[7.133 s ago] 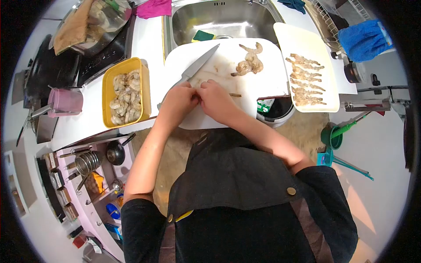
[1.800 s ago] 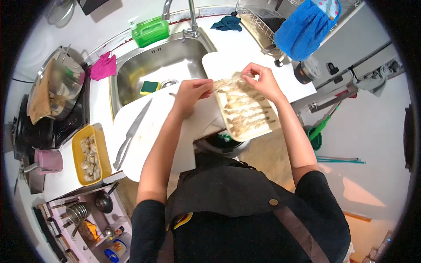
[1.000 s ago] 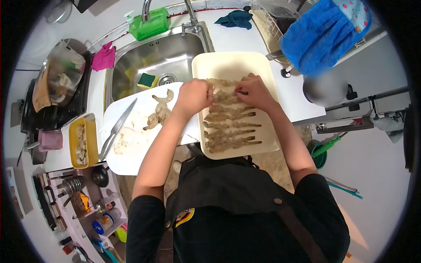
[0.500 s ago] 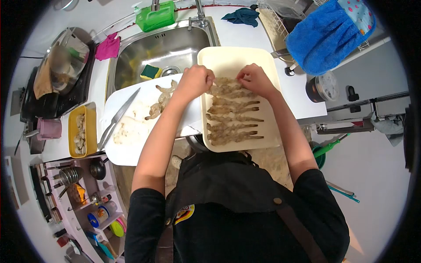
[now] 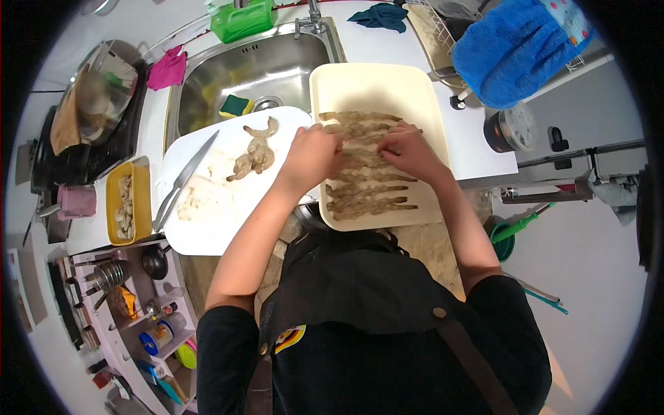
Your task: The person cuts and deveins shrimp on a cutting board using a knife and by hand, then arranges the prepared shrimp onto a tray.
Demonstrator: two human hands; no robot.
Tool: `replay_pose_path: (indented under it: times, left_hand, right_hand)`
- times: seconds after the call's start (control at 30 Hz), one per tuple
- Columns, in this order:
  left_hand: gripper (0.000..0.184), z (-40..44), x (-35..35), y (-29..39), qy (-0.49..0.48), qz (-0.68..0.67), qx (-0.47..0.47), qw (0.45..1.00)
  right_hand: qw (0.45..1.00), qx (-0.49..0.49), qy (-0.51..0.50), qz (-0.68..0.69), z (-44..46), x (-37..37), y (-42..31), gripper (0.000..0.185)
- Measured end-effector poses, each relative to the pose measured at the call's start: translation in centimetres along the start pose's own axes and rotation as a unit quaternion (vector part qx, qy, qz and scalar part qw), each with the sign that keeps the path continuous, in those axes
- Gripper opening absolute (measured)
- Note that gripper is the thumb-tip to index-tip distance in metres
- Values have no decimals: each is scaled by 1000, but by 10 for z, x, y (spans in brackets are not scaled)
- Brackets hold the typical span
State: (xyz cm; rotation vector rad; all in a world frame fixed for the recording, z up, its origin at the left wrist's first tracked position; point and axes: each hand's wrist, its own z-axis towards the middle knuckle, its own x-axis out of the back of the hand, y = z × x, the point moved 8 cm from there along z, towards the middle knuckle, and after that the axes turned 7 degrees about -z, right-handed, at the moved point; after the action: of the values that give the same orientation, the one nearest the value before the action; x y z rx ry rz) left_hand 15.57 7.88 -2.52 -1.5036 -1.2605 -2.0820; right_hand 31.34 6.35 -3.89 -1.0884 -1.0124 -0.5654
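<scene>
Several raw shrimp (image 5: 370, 190) lie stretched out side by side in rows in a cream tray (image 5: 377, 79). My left hand (image 5: 315, 155) is closed at the left ends of the middle shrimp, its fingertips partly hidden. Across the same rows, my right hand (image 5: 413, 155) pinches at the tail ends, thumb and fingers together. One shrimp (image 5: 360, 116) rests farther up the tray, above both hands. Left of the tray, a few curled shrimp (image 5: 257, 155) sit on a white cutting board (image 5: 204, 238) beside a knife (image 5: 185, 181).
A yellow container (image 5: 144, 200) of shrimp stands left of the board. Behind are a steel sink (image 5: 290, 59) with a sponge (image 5: 236, 105), and a green basket (image 5: 242, 24). A blue towel (image 5: 515, 52) hangs at right above a lidded tub (image 5: 510, 129).
Both hands have moved from the uppermost shrimp down toward my body, onto the middle rows. The top shrimp now lies uncovered. The view has shifted slightly.
</scene>
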Motion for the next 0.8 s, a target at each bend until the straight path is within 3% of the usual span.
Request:
replay_pose_path:
  times: [0.2,0.37,0.47,0.57,0.67,0.77,0.8]
  left_hand:
    - [5,11,14,-14,62,-38,-21,997]
    - [6,18,9,-12,92,-33,-58,994]
    - [4,17,0,-23,2,-24,37,999]
    - [4,14,3,-23,-76,-29,70,994]
    - [4,24,16,-28,12,-115,56,992]
    - [10,30,25,-17,125,-55,-86,987]
    - [8,34,17,-23,91,-59,-59,992]
  right_hand:
    - [994,-34,100,-35,7,19,10,10]
    - [999,-5,40,-33,18,6,15,11]
    - [1000,-17,5,1,21,-2,13,11]
    - [1000,-19,-7,2,20,1,6,12]
    - [998,-10,44,-32,22,16,8,11]
    - [995,-18,61,-72,22,20,21,11]
    - [995,-23,57,-85,22,19,24,10]
